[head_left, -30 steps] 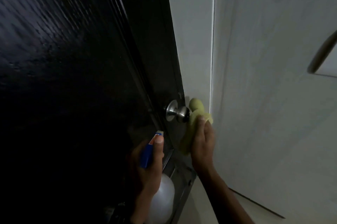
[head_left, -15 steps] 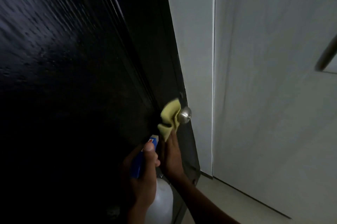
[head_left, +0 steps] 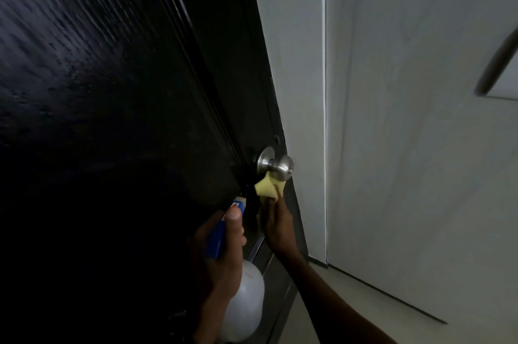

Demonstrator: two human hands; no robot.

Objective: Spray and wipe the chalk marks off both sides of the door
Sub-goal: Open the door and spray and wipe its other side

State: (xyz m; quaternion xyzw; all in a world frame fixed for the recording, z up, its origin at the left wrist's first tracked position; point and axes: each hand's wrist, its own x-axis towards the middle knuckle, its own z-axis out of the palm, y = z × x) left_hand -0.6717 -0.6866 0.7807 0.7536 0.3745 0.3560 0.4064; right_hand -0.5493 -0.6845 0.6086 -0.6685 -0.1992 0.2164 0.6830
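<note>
The left hand (head_left: 221, 254) is curled around the neck of a spray bottle (head_left: 244, 307), its fingers wrapped over the blue trigger head (head_left: 215, 242) and the thumb lying along the top toward the white nozzle tip, so the white, rounded body of the bottle hangs below the palm. Just to the right of it and slightly higher, the right hand (head_left: 276, 227) holds a bunched yellow cloth (head_left: 267, 188); the fingers are closed on the lower part of the cloth, though how tightly is hard to tell in the dim light. The cloth pokes up above the right hand's fingertips and touches the underside of the round silver doorknob (head_left: 281, 167), which sits directly above that hand. The knob is mounted on the black door (head_left: 112, 91), whose glossy, grained face fills everything to the left of and above both hands; its narrow edge runs down just right of the right hand. No chalk marks can be made out on the dark surface. Farther right of the right forearm stands a pale wall (head_left: 297, 63), then a white door (head_left: 420, 147) with a dark lever handle (head_left: 496, 63) high up, well apart from both hands, and a light floor (head_left: 350, 301) below
</note>
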